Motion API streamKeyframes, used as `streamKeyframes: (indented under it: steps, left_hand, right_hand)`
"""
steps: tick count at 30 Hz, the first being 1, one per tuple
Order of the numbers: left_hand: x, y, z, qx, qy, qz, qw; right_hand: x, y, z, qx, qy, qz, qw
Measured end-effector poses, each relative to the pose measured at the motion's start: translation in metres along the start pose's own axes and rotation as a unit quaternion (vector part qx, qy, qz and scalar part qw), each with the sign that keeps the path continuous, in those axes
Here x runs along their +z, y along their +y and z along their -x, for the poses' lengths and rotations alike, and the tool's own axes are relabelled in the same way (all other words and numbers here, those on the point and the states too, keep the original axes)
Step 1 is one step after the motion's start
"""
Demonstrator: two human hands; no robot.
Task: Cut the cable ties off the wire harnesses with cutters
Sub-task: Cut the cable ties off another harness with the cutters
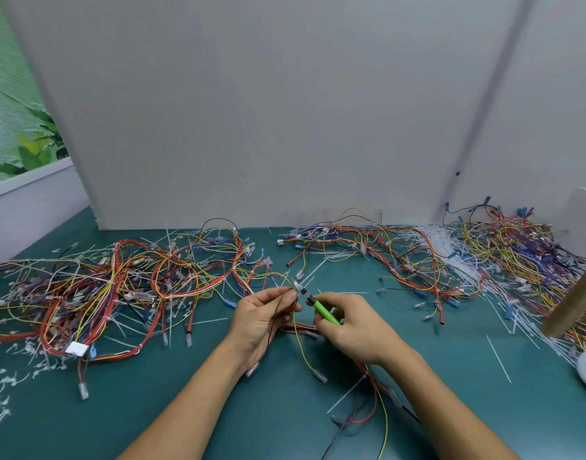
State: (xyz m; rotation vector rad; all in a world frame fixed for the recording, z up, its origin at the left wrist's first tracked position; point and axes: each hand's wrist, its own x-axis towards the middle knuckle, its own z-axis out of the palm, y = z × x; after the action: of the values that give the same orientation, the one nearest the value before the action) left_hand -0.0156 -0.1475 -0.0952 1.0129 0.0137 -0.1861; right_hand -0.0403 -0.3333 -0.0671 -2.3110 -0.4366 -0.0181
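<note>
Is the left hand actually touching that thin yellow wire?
Touching. The head view shows the left hand pinching the yellow wire between its fingertips, with the wire hanging down from them.

Light is even and fairly bright, soft and cool, seemingly from overhead. Shadows are faint: a thin dark line runs where the grey panel (268,111) meets the desk (152,410), and only a pale shade lies under the forearms. No glare shows on the matte surfaces. The wide lens bows straight edges, most strongly at the left and right margins. The centre is reasonably sharp; the wire piles (517,260) toward the corners smear slightly.
</note>
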Motion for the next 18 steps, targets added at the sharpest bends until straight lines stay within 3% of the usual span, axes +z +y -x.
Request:
streamKeyframes:
  steps: [18]
  left_hand:
    - [-0.0026,0.0002,-0.0021,-0.002,-0.007,0.003,1.0]
  right_hand:
    - [0.0066,0.0034,-0.0027,0.04,0.029,-0.031,0.998]
